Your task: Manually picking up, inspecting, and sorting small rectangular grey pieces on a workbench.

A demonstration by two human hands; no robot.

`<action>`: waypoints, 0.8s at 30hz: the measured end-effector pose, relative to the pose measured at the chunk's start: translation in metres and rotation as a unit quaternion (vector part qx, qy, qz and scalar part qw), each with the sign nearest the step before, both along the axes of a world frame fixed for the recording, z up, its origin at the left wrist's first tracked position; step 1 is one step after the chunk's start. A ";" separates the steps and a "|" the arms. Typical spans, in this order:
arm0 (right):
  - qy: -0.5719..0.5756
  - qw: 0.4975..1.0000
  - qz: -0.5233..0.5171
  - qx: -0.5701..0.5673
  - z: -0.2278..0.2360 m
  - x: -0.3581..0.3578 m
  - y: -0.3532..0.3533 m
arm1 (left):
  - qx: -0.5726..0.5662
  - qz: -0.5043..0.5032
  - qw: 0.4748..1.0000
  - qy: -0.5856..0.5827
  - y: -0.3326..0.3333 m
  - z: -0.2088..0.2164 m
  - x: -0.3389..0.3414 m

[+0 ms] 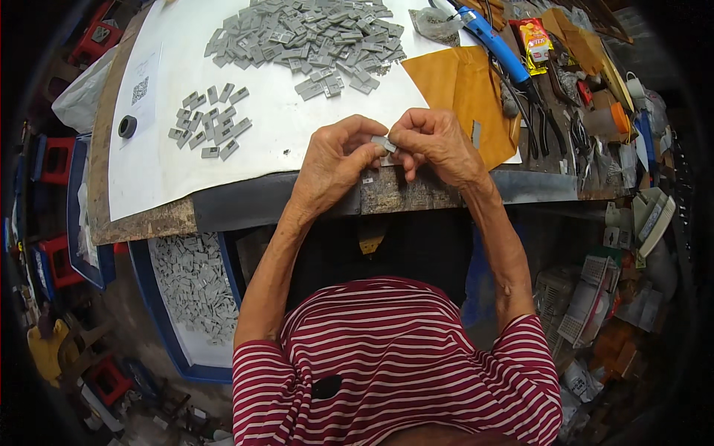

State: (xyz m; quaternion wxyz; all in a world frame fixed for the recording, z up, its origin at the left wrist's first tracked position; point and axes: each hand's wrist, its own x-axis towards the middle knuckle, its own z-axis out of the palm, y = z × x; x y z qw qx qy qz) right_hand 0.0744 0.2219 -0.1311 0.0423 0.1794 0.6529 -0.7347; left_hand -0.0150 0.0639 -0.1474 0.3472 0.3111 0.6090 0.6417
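Between my two hands, just above the near edge of the table, is a small grey rectangular plastic piece (384, 143). My left hand (338, 160) pinches its left end between thumb and forefinger. The fingertips of my right hand (435, 145) are closed together at its right end; whether they also hold a smaller part is too small to make out. Beyond my hands lies a large heap of similar grey pieces (305, 37) on a white sheet (275, 126). A smaller loose group of grey pieces (212, 123) is spread out to the left.
A black ring (128, 126) sits at the sheet's left. On the right are a brown paper sheet (454, 82), a blue-handled tool (491, 37), pliers (547, 123) and a clear bag of small parts (435, 26). Below the table at left stands a blue tray (152, 312) full of grey pieces.
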 end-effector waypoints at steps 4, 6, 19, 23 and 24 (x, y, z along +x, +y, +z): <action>0.044 0.997 -0.063 0.026 0.000 0.006 -0.012 | 0.002 0.014 1.000 -0.021 0.000 0.000 0.000; 0.047 0.995 -0.084 0.032 -0.002 0.009 -0.016 | -0.017 0.022 0.999 -0.020 0.000 0.000 0.000; 0.122 0.938 0.013 0.326 -0.008 0.031 -0.037 | 0.055 0.113 0.992 0.006 0.002 -0.011 -0.003; 0.203 0.886 0.047 0.415 -0.016 0.026 -0.045 | 0.056 0.117 0.992 0.009 0.000 -0.009 -0.003; 0.210 0.869 0.049 0.445 -0.019 0.025 -0.047 | 0.060 0.114 0.992 0.002 0.000 -0.009 -0.004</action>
